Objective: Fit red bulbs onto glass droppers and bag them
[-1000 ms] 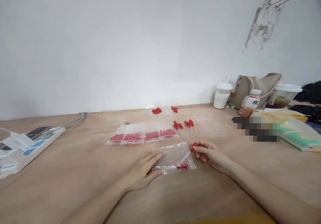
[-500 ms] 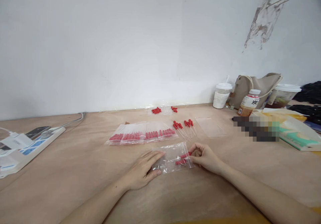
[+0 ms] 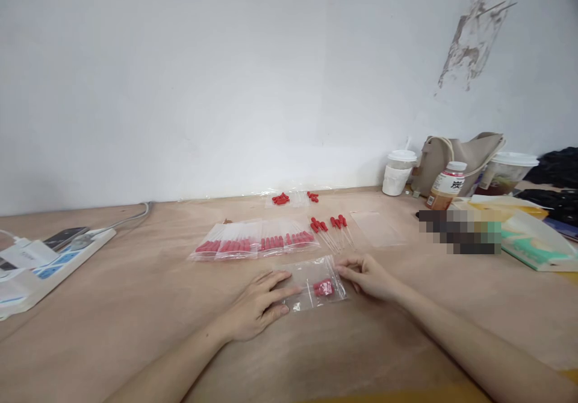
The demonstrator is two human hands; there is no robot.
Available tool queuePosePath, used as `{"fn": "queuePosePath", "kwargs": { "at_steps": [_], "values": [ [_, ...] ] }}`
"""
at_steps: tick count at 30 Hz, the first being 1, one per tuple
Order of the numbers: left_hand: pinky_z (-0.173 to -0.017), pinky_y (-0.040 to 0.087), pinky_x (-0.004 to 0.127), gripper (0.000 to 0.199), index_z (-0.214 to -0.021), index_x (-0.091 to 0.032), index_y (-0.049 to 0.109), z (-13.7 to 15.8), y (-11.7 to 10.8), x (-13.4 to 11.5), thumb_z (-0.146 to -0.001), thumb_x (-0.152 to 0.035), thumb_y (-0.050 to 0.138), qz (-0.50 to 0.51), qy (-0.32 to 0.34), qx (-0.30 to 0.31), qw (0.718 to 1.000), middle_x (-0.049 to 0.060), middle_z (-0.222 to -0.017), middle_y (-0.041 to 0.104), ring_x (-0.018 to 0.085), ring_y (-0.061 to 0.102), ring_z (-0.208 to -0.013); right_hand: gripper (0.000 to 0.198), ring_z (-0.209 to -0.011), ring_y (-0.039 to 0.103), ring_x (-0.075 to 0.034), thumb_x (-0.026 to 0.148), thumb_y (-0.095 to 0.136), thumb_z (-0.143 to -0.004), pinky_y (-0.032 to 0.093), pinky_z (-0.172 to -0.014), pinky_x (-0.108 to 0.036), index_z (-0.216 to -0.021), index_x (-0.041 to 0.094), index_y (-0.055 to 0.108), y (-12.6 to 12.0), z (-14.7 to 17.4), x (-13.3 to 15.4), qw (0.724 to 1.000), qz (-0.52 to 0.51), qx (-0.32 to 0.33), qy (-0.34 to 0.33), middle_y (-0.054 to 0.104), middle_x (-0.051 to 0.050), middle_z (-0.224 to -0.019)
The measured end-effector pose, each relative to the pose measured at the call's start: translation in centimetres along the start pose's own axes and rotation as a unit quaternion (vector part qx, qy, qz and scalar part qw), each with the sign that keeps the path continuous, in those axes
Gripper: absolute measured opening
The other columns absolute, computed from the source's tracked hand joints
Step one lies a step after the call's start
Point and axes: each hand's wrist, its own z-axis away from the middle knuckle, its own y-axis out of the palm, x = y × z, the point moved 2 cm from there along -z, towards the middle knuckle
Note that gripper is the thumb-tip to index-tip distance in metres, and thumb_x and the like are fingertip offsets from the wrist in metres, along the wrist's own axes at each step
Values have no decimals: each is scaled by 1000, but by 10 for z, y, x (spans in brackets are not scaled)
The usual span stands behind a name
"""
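A clear zip bag [image 3: 300, 274] lies flat on the table with red-bulbed droppers [image 3: 323, 287] inside, their bulbs bunched close to the zip end. My left hand [image 3: 257, 306] rests with fingers spread over the bag's left end. At the right edge, my right hand [image 3: 368, 276] pinches the bag by its opening, near the top corner. Beyond the bag, several loose droppers [image 3: 336, 228] with red rubber bulbs and thin clear stems lie together. Filled zip bags [image 3: 239, 234] of droppers overlap in a row to their left.
An unfilled zip bag [image 3: 377, 228] lies right of the loose droppers. Loose red bulbs [image 3: 280, 199] sit on plastic by the wall. At left are a power strip [image 3: 67, 258] and a phone [image 3: 67, 238]. Cups, a bottle [image 3: 447, 185], a handbag [image 3: 456, 162] and a tissue pack [image 3: 539, 240] stand right.
The dropper that my right fingers held at the bag's mouth is now fully inside, beside the others. My right hand has shifted slightly up-left to the bag's edge.
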Motion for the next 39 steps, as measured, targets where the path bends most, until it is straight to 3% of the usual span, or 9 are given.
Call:
{"fn": "queuePosePath", "kwargs": {
  "at_steps": [2, 5, 10, 18, 23, 27, 31, 35, 39],
  "values": [
    [-100, 26, 41, 36, -124, -36, 39, 0, 0, 0, -88, -31, 39, -1, 2, 6, 1000, 0, -135, 34, 21, 31, -122, 22, -40, 41, -7, 38, 56, -68, 31, -42, -19, -72, 17, 58, -17, -12, -3, 996, 33, -84, 5, 51, 4, -51],
    [-100, 25, 41, 36, -124, -32, 40, 0, 1, 0, -88, -32, 40, 6, -4, 5, 1000, 2, -134, 35, 20, 32, -122, 14, -54, 51, -11, 27, 60, -62, 37, -53, -22, -67, 18, 52, -42, -38, -2, 965, 131, -226, -12, 56, 1, -61],
    [-101, 25, 40, 37, -124, -28, 39, 1, 0, 0, -87, -34, 40, 18, -7, -1, 1000, 3, -134, 36, 20, 32, -122, 30, -66, 55, -18, 25, 64, -57, 39, -58, -26, -81, 17, 47, -59, -80, 1, 934, 191, -293, 67, 59, -4, -67],
    [-102, 23, 41, 40, -127, -29, 37, 1, 1, 1, -87, -35, 40, 14, -7, 3, 1000, 3, -135, 34, 20, 32, -122, 44, -72, 56, -22, 14, 66, -50, 38, -53, -26, -90, 13, 47, -55, -106, 4, 928, 156, -316, 119, 58, -11, -76],
    [-101, 24, 40, 39, -126, -30, 38, 1, 0, 0, -88, -35, 39, 13, -12, 7, 1000, 3, -135, 34, 20, 31, -122, 47, -56, 53, -15, 18, 60, -59, 38, -48, -23, -102, 15, 43, -57, -85, 17, 947, 120, -292, 68, 53, 0, -60],
    [-100, 26, 41, 37, -125, -32, 39, 2, 0, 0, -88, -34, 39, 17, -11, 10, 1000, 2, -135, 34, 21, 30, -123, 58, -37, 45, -11, 25, 54, -66, 35, -35, -21, -117, 20, 27, -43, -47, 8, 968, -42, -247, -2, 45, 9, -50],
    [-100, 25, 41, 38, -126, -32, 38, 2, 0, 1, -88, -34, 39, 12, -12, 9, 1000, 2, -135, 33, 20, 30, -123, 56, -39, 47, -11, 26, 60, -62, 39, -33, -21, -108, 24, 29, -27, -17, -7, 942, -172, -289, -20, 46, 9, -54],
    [-101, 25, 40, 38, -126, -33, 38, 1, 0, 0, -88, -34, 39, 11, -14, 13, 1000, 1, -135, 33, 20, 30, -123, 47, -44, 53, -12, 27, 62, -62, 45, -40, -23, -98, 25, 31, -12, -8, -8, 925, -242, -292, -3, 49, 8, -56],
    [-101, 25, 41, 38, -126, -33, 38, 0, -1, -1, -88, -34, 38, 10, -18, 15, 1000, 2, -136, 33, 20, 30, -123, 38, -56, 60, -13, 34, 61, -67, 50, -56, -28, -91, 25, 33, 6, -3, 0, 918, -342, -198, 19, 54, 5, -62]
  ]
}}
